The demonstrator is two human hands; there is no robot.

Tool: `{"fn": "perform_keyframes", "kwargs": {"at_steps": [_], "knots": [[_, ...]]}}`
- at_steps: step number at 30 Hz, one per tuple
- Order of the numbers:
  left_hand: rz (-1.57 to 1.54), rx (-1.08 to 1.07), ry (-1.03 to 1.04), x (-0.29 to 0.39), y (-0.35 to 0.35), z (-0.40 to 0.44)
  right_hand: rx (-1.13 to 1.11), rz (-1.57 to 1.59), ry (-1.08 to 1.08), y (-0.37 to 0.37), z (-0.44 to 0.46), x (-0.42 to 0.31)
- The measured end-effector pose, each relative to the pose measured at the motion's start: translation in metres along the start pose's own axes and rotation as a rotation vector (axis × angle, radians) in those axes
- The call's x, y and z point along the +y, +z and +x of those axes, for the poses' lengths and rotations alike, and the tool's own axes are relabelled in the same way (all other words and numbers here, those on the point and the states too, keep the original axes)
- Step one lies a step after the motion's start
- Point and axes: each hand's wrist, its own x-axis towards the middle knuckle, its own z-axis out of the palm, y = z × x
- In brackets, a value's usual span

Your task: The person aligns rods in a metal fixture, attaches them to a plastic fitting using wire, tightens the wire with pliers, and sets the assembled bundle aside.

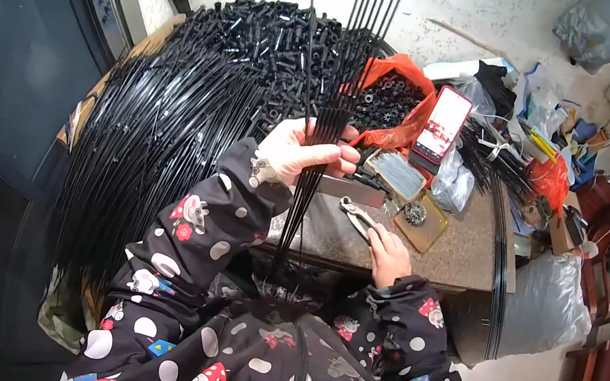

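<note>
My left hand (304, 149) is wrapped round a bundle of long thin black rods (352, 60), which stands nearly upright over the table's front edge. One rod leans slightly apart from the others at the top. To the right, my right hand (389, 256) rests low on the table by the metal pliers (356, 217), its fingers at the handles. Whether the fingers grip them is hard to make out. Just behind the pliers lies a long box (342, 188).
A heap of black tubular parts (265, 45) and many long black rods (166, 101) cover the left side. A red bag (418, 121) of small rings, a phone (443, 125), a tray of pins (397, 176) and more rods (494, 159) lie to the right.
</note>
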Motion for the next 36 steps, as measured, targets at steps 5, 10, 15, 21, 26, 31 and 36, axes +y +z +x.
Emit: {"fn": "perform_keyframes", "kwargs": {"at_steps": [5,10,15,21,26,31,36], "knots": [[0.048,-0.157,-0.049,-0.029,0.011,-0.021,0.082,0.469,0.249,-0.026,0.010,-0.021],[0.757,-0.488,0.593,-0.057,0.033,-0.036,-0.685,2.624,0.937,-0.015,0.074,-0.023],[0.887,-0.399,0.335,-0.121,-0.006,-0.059,-0.404,2.360,1.020,-0.003,0.151,-0.012],[0.767,-0.215,0.151,-0.159,-0.042,-0.055,0.004,2.003,0.540,-0.008,0.157,-0.006],[1.313,0.092,0.160,-0.146,-0.027,-0.051,0.015,1.952,-0.074,-0.057,0.107,-0.063],[1.358,0.032,0.154,-0.112,-0.021,-0.042,-0.066,1.314,0.122,-0.062,0.105,-0.069],[1.168,-0.136,0.316,-0.051,-0.002,-0.029,-0.032,0.984,-0.043,-0.062,0.104,-0.075]]}}
